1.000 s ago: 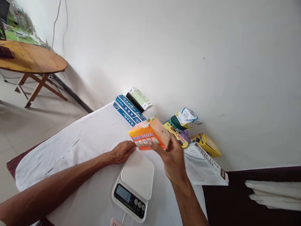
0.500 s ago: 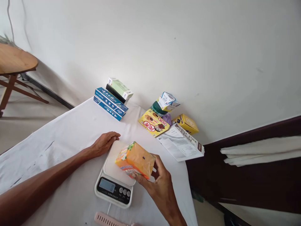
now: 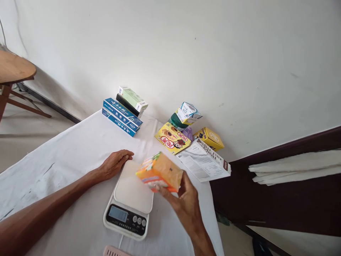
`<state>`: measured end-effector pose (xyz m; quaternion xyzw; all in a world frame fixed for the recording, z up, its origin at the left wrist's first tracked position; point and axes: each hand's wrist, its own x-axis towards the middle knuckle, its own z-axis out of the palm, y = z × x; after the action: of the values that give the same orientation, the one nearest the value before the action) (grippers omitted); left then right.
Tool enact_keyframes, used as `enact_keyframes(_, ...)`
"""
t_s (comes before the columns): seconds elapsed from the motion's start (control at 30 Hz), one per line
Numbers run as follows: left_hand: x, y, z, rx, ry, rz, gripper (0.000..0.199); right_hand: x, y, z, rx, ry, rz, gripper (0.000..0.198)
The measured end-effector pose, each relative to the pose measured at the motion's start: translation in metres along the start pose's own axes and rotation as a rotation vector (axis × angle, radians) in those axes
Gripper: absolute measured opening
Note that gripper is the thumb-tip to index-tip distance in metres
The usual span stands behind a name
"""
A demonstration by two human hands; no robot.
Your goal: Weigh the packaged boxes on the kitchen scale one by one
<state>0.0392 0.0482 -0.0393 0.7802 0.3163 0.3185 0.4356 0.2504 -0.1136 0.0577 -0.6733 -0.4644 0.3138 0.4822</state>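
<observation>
My right hand (image 3: 183,202) grips an orange box (image 3: 162,172) with a shiny surface and green and white print. The box is tilted and a little blurred, above the right side of a white digital kitchen scale (image 3: 133,188). Bare plate shows on the scale, with a lit display (image 3: 118,214) whose digits are too blurred to read. My left hand (image 3: 115,163) rests on the cloth by the scale's far left corner, fingers loosely stretched and holding nothing I can see.
Blue boxes (image 3: 121,117) and a pale green box (image 3: 133,99) stand at the back left. Further right are a yellow snack box (image 3: 172,138), a green-lidded container (image 3: 177,121), another yellow box (image 3: 209,138) and a white Super Meal box (image 3: 204,161). A pink slotted strip (image 3: 114,251) lies at the front edge.
My right hand has lifted the orange box up and to the right, baring more of the scale's plate. My left hand stays by the scale. The view has shifted slightly.
</observation>
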Motion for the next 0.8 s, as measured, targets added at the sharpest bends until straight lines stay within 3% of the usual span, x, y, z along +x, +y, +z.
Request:
enact_keyframes(0.13, 0.000, 0.000, 0.000, -0.008, -0.006, 0.002, 0.040, 0.046, 0.011, -0.012, -0.057, 0.196, -0.073, 0.064)
enact_keyframes(0.27, -0.001, 0.001, 0.000, -0.030, 0.000, 0.009, 0.041, 0.094, 0.040, -0.015, -0.105, 0.230, -0.077, 0.067)
enact_keyframes(0.4, -0.003, 0.001, 0.000, -0.031, 0.004, 0.015, 0.039, 0.122, 0.064, -0.014, -0.169, 0.256, -0.078, 0.069)
enact_keyframes(0.6, -0.003, -0.001, 0.001, -0.028, 0.001, 0.037, 0.036, 0.120, 0.058, -0.018, -0.224, 0.147, -0.033, 0.081)
enact_keyframes(0.7, -0.002, -0.002, 0.002, -0.029, 0.000, 0.041, 0.035, 0.102, 0.037, -0.016, -0.515, 0.302, -0.036, 0.086)
enact_keyframes(0.8, -0.002, -0.002, 0.003, -0.032, -0.002, 0.041, 0.035, 0.088, 0.008, 0.000, -0.766, 0.490, -0.266, 0.075)
